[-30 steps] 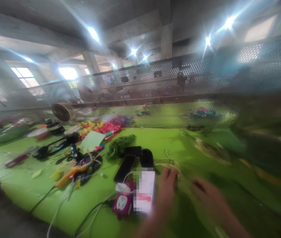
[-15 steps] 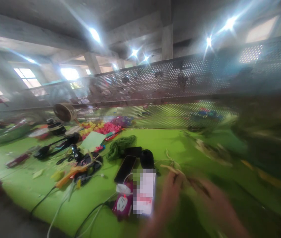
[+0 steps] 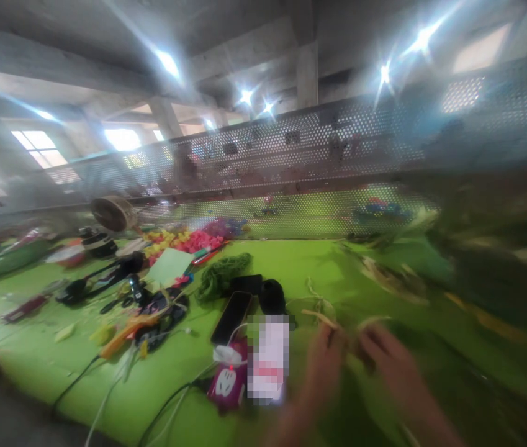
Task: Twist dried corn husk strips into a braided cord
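Observation:
Low and right of centre, my left hand [image 3: 327, 354] is closed on a thin pale strip [image 3: 319, 316], which sticks out above the fingers. My right hand [image 3: 382, 347] is close beside it with the fingers pinched together. A short pale strand [image 3: 375, 321] shows at its fingertips, though blur hides how it is held. Thin light strands [image 3: 318, 297] lie on the green table [image 3: 305, 261] just beyond my left hand. A phone with a lit, pixelated screen [image 3: 269, 360] is left of my left hand.
A dark phone [image 3: 232, 318], a black round object [image 3: 272, 297], green yarn [image 3: 224, 273] and a purple power socket [image 3: 227, 385] with cables are left of my hands. An orange-handled tool [image 3: 126, 335] and pink and yellow pieces [image 3: 198, 242] are farther left. A perforated panel [image 3: 291, 167] stands behind.
My hands have moved slightly apart, and the pale strand at my right fingertips now shows. The whole view has shifted a little, with the table items appearing farther left.

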Demonstrator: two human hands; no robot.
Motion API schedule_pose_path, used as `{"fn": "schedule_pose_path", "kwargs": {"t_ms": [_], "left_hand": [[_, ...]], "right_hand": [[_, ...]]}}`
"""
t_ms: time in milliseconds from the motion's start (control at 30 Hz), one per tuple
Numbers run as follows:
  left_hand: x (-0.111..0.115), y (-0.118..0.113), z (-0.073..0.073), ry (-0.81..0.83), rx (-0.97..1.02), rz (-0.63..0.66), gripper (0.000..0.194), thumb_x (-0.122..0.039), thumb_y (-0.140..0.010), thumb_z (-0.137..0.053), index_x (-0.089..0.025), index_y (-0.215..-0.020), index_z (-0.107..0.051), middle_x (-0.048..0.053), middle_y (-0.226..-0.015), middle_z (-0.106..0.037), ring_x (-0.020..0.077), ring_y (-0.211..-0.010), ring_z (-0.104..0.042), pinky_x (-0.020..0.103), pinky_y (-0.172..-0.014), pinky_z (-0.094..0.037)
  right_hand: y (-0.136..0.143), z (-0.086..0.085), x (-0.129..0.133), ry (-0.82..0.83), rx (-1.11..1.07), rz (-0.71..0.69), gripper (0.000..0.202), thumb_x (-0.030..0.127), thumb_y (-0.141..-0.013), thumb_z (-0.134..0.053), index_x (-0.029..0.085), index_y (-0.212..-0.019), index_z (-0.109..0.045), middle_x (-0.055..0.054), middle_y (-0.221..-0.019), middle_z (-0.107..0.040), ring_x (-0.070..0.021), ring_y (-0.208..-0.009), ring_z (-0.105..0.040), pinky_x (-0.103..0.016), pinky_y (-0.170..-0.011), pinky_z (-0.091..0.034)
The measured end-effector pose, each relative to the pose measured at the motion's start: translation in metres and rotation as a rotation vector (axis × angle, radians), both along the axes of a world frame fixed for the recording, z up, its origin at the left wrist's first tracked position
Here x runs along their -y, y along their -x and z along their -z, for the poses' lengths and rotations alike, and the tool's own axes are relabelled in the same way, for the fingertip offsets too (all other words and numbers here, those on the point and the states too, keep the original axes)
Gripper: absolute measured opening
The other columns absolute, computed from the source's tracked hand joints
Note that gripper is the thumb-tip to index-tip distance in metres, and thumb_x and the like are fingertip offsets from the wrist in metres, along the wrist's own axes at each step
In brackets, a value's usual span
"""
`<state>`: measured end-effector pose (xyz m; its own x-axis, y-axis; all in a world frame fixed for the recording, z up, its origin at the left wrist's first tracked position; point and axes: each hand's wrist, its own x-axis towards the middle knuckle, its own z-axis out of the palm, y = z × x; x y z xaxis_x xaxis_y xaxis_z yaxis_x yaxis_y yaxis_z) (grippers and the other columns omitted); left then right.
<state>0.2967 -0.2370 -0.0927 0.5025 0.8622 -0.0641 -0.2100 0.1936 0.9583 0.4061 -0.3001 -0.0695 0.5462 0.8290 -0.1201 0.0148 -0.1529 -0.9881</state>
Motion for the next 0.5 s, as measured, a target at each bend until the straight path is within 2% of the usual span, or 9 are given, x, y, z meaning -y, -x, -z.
{"fn": "schedule_pose_path", "kwargs": {"t_ms": [267, 500], "left_hand": [[0.0021, -0.0043, 0.0095, 0.021, -0.061, 0.024, 0.048, -0.063, -0.078, -0.062, -0.016, -0.083, -0.055, -0.003, -0.069, -0.047, 0.0089, -0.059, -0.037, 0.025, -0.055, -0.026], [0.0037, -0.0036, 0.0061, 0.034, -0.077, 0.053, 0.041, -0.057, -0.082, -0.06, -0.016, -0.087, -0.056, -0.002, -0.072, -0.049, 0.0103, -0.061, -0.039, 0.025, -0.057, -0.027]], "right_hand": [[0.0041, -0.0045, 0.0042, -0.027, 0.06, 0.075, 0.022, 0.046, -0.074, -0.056, 0.024, -0.07, -0.053, 0.004, -0.057, -0.048, -0.0123, -0.051, -0.043, -0.025, -0.047, -0.034], [0.0008, -0.0039, 0.0035, -0.002, 0.106, 0.092, 0.02, 0.044, -0.08, -0.051, 0.025, -0.073, -0.053, 0.005, -0.055, -0.047, -0.0127, -0.049, -0.042, -0.025, -0.046, -0.032]]}}
